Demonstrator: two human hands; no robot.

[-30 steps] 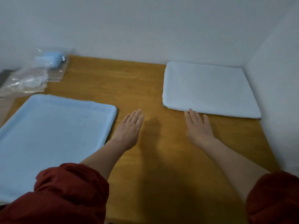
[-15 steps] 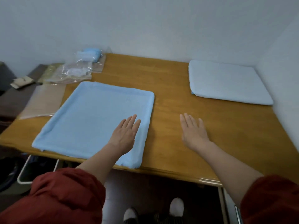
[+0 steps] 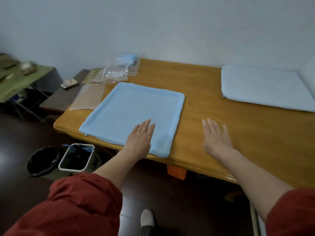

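A light blue towel [image 3: 136, 113], folded into a flat square, lies on the wooden table [image 3: 238, 133] near its front left edge. My left hand [image 3: 139, 141] is flat with straight fingers over the towel's near right part. My right hand [image 3: 215, 138] is flat with fingers straight above the bare wood to the right of the towel, holding nothing. A paler folded towel [image 3: 265, 87] lies at the table's far right corner against the wall.
Clear plastic bags [image 3: 117, 72] with a blue item lie at the table's back left. A low dark side table [image 3: 63, 97] stands left of it. On the floor below are a black-lined bin [image 3: 42, 160] and a white-rimmed bin [image 3: 76, 157].
The view has pulled back and turned left, so the blue towel now sits centre-left. My left hand moved from bare wood onto the blue towel; my right hand moved away from the pale towel.
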